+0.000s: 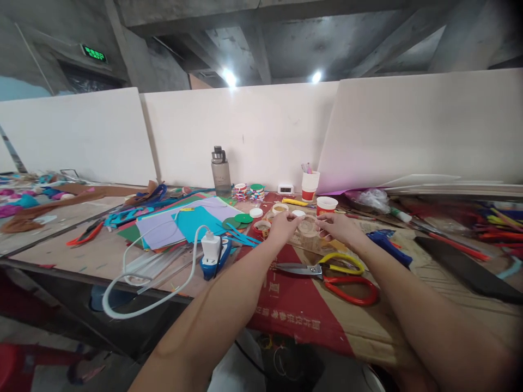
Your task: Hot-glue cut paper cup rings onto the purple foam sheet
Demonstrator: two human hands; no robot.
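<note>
Clear tape roll, round and see-through, pinched between left hand and right hand grips.

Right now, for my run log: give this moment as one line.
left hand and right hand: hold clear tape roll | scissors: on table, untouched

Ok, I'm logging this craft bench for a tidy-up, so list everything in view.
tape roll: one, clear, held between both hands
scissors: one pair, yellow and red handles, on cardboard below the hands
water bottle: one, grey, against the white partition
paper cups: two, red and white, right of the bottle
coloured paper sheets: a stack, lilac, teal, green, left of the hands
charger plug: one, white, with looping cable, at table edge
green paper circles: several, beside the sheets
left hand: one, gripping the roll
right hand: one, gripping the roll
</note>
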